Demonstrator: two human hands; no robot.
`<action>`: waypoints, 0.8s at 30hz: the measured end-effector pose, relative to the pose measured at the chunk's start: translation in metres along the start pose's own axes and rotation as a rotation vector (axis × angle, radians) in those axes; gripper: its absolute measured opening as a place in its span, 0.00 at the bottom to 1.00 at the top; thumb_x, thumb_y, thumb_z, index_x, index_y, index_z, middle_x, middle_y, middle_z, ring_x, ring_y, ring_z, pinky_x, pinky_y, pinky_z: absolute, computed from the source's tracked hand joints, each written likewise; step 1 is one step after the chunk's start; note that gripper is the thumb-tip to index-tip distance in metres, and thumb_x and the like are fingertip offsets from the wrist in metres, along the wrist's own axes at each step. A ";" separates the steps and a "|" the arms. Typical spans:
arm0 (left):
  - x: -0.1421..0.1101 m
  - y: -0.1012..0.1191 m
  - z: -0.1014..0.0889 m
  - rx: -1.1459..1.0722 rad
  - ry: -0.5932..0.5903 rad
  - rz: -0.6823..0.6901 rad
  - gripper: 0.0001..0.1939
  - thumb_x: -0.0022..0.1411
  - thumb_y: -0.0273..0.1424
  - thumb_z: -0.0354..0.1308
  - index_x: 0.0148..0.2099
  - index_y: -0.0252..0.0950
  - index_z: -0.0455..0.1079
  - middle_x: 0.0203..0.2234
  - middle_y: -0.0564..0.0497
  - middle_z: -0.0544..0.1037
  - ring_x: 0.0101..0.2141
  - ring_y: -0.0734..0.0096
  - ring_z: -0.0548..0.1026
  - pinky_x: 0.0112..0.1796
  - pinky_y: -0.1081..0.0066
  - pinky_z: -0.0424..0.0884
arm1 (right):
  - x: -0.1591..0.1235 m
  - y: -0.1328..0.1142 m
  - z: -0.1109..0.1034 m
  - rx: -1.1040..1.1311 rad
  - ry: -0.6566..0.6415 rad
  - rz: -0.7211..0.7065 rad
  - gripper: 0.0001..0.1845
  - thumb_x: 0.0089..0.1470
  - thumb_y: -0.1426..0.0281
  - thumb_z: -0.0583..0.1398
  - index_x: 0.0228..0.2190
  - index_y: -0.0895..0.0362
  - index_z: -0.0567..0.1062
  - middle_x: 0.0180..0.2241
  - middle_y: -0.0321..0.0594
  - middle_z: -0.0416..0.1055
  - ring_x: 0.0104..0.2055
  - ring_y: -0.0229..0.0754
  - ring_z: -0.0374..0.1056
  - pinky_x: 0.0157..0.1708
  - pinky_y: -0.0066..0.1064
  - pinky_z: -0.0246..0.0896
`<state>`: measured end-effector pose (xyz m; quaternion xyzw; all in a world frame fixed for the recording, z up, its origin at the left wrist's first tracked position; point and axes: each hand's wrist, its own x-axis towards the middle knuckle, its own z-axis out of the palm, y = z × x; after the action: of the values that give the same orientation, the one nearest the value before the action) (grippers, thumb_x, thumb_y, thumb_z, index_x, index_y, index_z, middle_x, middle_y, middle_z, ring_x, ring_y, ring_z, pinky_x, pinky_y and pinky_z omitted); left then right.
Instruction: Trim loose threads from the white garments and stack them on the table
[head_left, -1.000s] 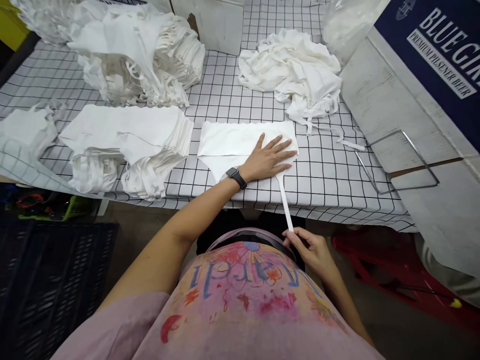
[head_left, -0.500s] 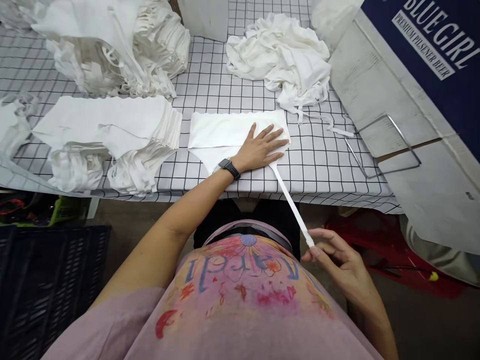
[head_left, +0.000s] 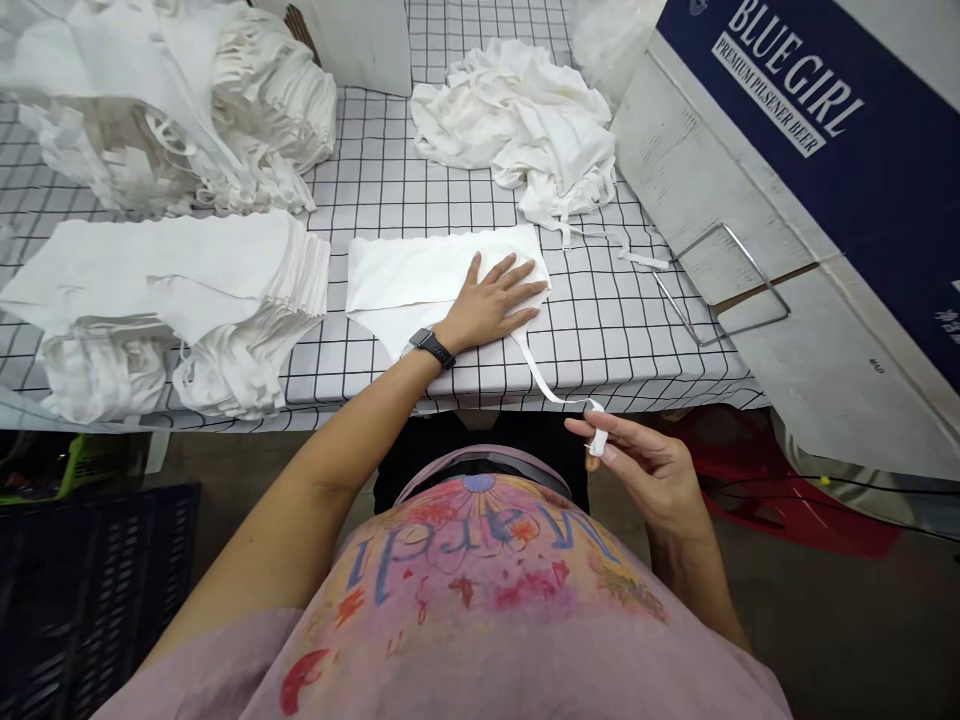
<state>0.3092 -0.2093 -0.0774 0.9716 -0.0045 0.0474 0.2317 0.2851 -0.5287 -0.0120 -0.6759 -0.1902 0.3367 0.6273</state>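
Observation:
A flat white fabric piece (head_left: pixel 405 280) lies on the grid-patterned table (head_left: pixel 622 330) near its front edge. My left hand (head_left: pixel 491 300), with a dark watch on the wrist, lies spread flat on the right part of that piece. A narrow white strap (head_left: pixel 541 380) runs from the piece over the table edge. My right hand (head_left: pixel 645 465) sits below the edge and pinches the strap's folded end between thumb and fingers. The strap hangs slack in a loose curve.
A neat stack of folded white pieces (head_left: pixel 172 290) sits left of the flat piece, a looser heap (head_left: pixel 165 100) behind it. A crumpled white pile (head_left: pixel 525 125) lies at the back. A blue-printed cardboard box (head_left: pixel 795 130) and a wire frame (head_left: pixel 720 285) stand at the right.
My right hand has risen toward the table edge with the strap's end, so the strap went from taut to slack and its end is folded over. My left hand stayed flat on the piece.

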 end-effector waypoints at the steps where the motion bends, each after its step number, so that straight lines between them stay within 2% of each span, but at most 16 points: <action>1: 0.000 0.000 0.000 -0.001 -0.001 -0.001 0.26 0.73 0.49 0.50 0.70 0.58 0.61 0.74 0.59 0.56 0.75 0.51 0.48 0.71 0.37 0.27 | 0.004 0.000 0.003 -0.008 0.010 -0.006 0.15 0.59 0.64 0.68 0.48 0.50 0.84 0.45 0.46 0.83 0.28 0.41 0.75 0.32 0.38 0.76; 6: 0.000 0.000 0.002 -0.005 0.009 -0.005 0.26 0.73 0.47 0.51 0.70 0.58 0.62 0.73 0.58 0.57 0.75 0.52 0.49 0.71 0.37 0.27 | 0.024 -0.004 0.019 -0.077 0.150 -0.023 0.10 0.58 0.62 0.69 0.41 0.51 0.86 0.37 0.43 0.84 0.25 0.39 0.72 0.34 0.37 0.75; 9: 0.001 0.000 0.001 -0.015 0.000 -0.013 0.25 0.73 0.47 0.52 0.69 0.58 0.62 0.73 0.58 0.57 0.75 0.51 0.48 0.71 0.36 0.27 | 0.039 -0.004 0.025 -0.100 0.169 -0.006 0.12 0.60 0.59 0.67 0.40 0.53 0.87 0.29 0.40 0.81 0.22 0.37 0.66 0.31 0.35 0.72; 11: 0.001 0.001 -0.005 -0.050 -0.011 -0.019 0.25 0.73 0.46 0.52 0.70 0.55 0.62 0.73 0.56 0.57 0.75 0.53 0.49 0.71 0.36 0.29 | 0.049 -0.004 0.027 -0.109 0.148 -0.010 0.13 0.60 0.58 0.66 0.39 0.53 0.87 0.24 0.37 0.77 0.25 0.38 0.67 0.32 0.33 0.70; 13: -0.003 0.006 -0.015 -0.135 0.049 -0.028 0.24 0.74 0.44 0.51 0.69 0.50 0.63 0.72 0.51 0.60 0.74 0.55 0.51 0.71 0.37 0.36 | 0.058 -0.004 0.030 -0.138 0.143 -0.051 0.12 0.59 0.59 0.67 0.38 0.51 0.87 0.25 0.37 0.74 0.31 0.40 0.70 0.36 0.33 0.69; 15: -0.011 0.015 -0.029 -0.249 0.177 -0.016 0.20 0.74 0.42 0.51 0.62 0.43 0.70 0.66 0.47 0.70 0.71 0.57 0.58 0.70 0.42 0.48 | 0.066 -0.006 0.034 -0.173 0.156 -0.093 0.10 0.59 0.59 0.67 0.36 0.51 0.87 0.30 0.38 0.75 0.35 0.41 0.70 0.37 0.33 0.68; 16: -0.017 0.022 -0.036 -0.304 0.229 0.007 0.17 0.74 0.42 0.53 0.56 0.41 0.74 0.60 0.46 0.76 0.68 0.58 0.64 0.68 0.46 0.56 | 0.070 -0.007 0.036 -0.187 0.157 -0.098 0.11 0.59 0.59 0.67 0.36 0.51 0.87 0.32 0.39 0.76 0.36 0.41 0.71 0.37 0.33 0.68; 18: -0.031 0.037 -0.047 -0.403 0.230 0.089 0.13 0.72 0.43 0.57 0.43 0.40 0.77 0.45 0.47 0.82 0.57 0.60 0.74 0.61 0.53 0.67 | 0.076 -0.009 0.040 -0.209 0.135 -0.080 0.12 0.60 0.58 0.66 0.34 0.52 0.86 0.32 0.40 0.77 0.35 0.42 0.71 0.35 0.33 0.67; 20: -0.046 0.050 -0.054 -0.479 0.149 0.153 0.12 0.70 0.42 0.60 0.39 0.40 0.76 0.39 0.49 0.82 0.49 0.62 0.76 0.55 0.58 0.71 | 0.083 -0.010 0.044 -0.231 0.081 -0.059 0.15 0.60 0.56 0.65 0.32 0.54 0.85 0.30 0.40 0.77 0.32 0.42 0.71 0.33 0.33 0.66; 24: -0.066 0.061 -0.055 -0.486 0.106 0.093 0.07 0.70 0.37 0.60 0.40 0.40 0.75 0.39 0.50 0.81 0.49 0.62 0.75 0.55 0.59 0.67 | 0.092 -0.009 0.052 -0.291 -0.013 -0.117 0.17 0.63 0.57 0.64 0.29 0.56 0.82 0.27 0.38 0.74 0.29 0.39 0.67 0.30 0.31 0.61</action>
<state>0.2368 -0.2397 -0.0078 0.8824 -0.0482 0.1065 0.4558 0.3151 -0.4273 -0.0223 -0.7453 -0.2798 0.2728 0.5402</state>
